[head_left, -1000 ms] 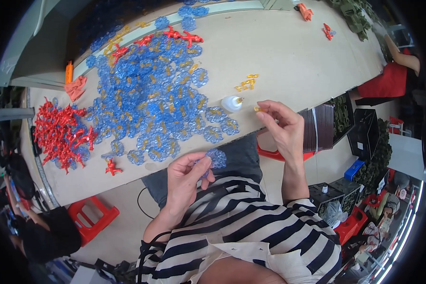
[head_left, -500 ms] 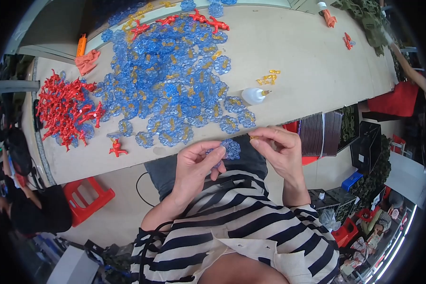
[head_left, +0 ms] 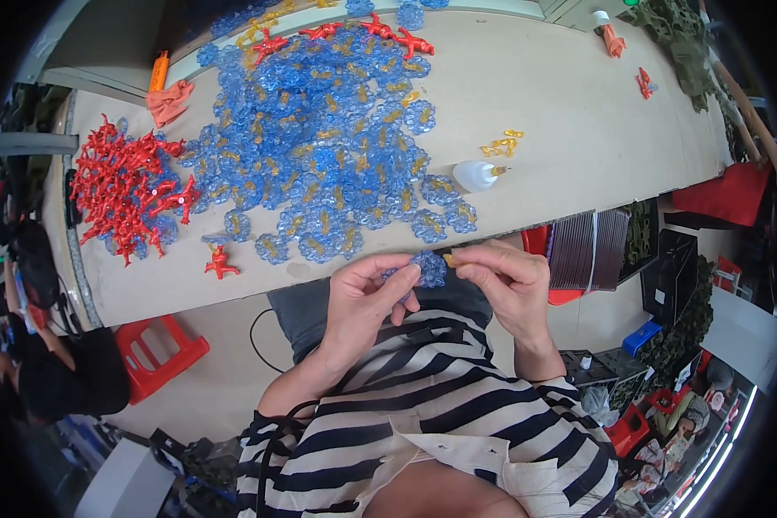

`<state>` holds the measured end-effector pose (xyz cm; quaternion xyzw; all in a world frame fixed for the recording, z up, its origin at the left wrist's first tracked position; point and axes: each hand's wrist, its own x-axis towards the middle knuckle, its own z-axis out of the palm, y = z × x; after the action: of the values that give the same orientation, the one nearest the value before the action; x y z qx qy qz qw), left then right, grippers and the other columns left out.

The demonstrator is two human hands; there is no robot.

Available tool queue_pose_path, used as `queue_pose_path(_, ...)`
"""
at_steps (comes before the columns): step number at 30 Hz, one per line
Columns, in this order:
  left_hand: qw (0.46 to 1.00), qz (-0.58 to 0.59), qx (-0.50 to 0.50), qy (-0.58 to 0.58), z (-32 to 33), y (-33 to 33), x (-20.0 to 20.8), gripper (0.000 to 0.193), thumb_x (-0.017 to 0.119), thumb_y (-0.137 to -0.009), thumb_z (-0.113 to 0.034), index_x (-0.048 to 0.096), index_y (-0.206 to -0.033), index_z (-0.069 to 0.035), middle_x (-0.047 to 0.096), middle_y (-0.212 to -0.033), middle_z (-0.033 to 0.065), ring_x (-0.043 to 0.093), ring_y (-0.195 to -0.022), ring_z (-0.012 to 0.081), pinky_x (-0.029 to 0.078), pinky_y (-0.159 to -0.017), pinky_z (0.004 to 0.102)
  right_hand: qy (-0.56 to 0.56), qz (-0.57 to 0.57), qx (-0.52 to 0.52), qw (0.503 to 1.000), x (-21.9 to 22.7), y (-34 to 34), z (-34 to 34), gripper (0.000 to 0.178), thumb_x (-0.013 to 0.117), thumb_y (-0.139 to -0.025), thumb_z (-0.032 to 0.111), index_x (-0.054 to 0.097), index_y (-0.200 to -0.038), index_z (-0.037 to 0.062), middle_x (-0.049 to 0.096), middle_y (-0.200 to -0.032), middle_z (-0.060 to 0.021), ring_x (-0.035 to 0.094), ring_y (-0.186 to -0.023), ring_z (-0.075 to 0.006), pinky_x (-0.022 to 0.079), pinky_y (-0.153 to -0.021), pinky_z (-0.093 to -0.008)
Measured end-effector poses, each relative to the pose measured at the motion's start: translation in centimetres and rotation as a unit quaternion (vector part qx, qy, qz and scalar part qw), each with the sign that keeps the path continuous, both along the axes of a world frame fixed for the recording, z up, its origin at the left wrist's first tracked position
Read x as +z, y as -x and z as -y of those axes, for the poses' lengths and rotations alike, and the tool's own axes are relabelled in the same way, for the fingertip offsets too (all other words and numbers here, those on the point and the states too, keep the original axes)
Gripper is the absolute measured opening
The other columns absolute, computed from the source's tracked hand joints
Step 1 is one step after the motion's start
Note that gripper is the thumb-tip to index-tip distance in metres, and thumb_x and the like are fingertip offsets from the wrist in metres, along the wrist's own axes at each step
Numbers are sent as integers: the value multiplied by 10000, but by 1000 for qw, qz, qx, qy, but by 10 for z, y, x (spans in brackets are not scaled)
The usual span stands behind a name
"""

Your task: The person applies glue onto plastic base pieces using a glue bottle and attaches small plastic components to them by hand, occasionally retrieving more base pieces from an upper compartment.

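My left hand (head_left: 364,295) pinches a clear blue scalloped plastic piece (head_left: 430,269) between thumb and fingers, just in front of the table's near edge. In my right hand (head_left: 514,283), thumb and forefinger grip a small yellow plastic piece (head_left: 449,260), close beside the blue one; whether the two touch I cannot tell. Beyond my hands spreads a big heap of blue scalloped pieces (head_left: 319,129), many with yellow pieces on them. A white squeeze bottle (head_left: 475,176) with a yellowish tip lies on its side near several loose yellow pieces (head_left: 502,144).
Red plastic figures (head_left: 121,190) are piled at the left, with one red figure (head_left: 221,262) by the near edge. Behind them sit an orange cloth (head_left: 169,102) and an orange tube (head_left: 159,72). A red stool (head_left: 160,358) stands lower left, crates (head_left: 589,249) at right. Other people work on both sides.
My right hand has brought the yellow piece left, nearer the blue piece. The left hand keeps its hold. The whole view has shifted slightly.
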<state>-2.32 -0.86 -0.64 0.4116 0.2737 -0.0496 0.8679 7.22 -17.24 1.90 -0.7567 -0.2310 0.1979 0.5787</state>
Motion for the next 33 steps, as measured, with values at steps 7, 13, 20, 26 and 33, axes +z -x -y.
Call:
queue_pose_path(7, 1000, 0, -8, -7, 0, 0, -1, 180, 598, -864, -67, 611, -1018, 25, 642, -802, 78, 591, -604, 85, 412, -418, 171, -14, 143, 13, 989, -4, 5, -4, 239, 715, -663, -33, 692, -896, 13, 647, -806, -106, 598, -668, -192, 473, -598, -260)
queue_pose_path(13, 1000, 1, -10, -24, 1, 0, -3, 187, 609, -858, -73, 614, -1019, 21, 647, -804, 68, 593, -601, 76, 408, -413, 160, -1, 162, 36, 986, -4, 6, -7, 286, 729, -633, -34, 697, -910, 30, 634, -799, -90, 584, -668, -183, 461, -573, -262)
queue_pose_path(20, 1000, -1, -15, -10, 3, 0, -4, 184, 615, -854, -78, 616, -1014, 14, 644, -794, 61, 594, -602, 77, 403, -415, 158, -13, 142, 25, 989, -8, 8, -8, 302, 719, -633, -51, 700, -920, 42, 616, -779, -70, 564, -692, -177, 454, -574, -259)
queue_pose_path(26, 999, -9, 12, 36, 3, -1, -5, 190, 618, -853, -84, 618, -1021, 6, 641, -790, 63, 590, -603, 87, 381, -414, 165, -2, 118, 24, 993, -9, 8, -10, 320, 702, -647, -69, 689, -948, 40, 598, -785, -66, 551, -707, -178, 449, -583, -257)
queue_pose_path(33, 1000, -16, -3, 22, 0, 0, 3, 180, 620, -851, -79, 634, -1015, -5, 634, -758, 52, 579, -585, 75, 340, -408, 155, 28, 212, 40, 976, -4, 6, -10, 345, 711, -608, -74, 678, -937, 23, 591, -799, -87, 553, -702, -204, 458, -571, -280)
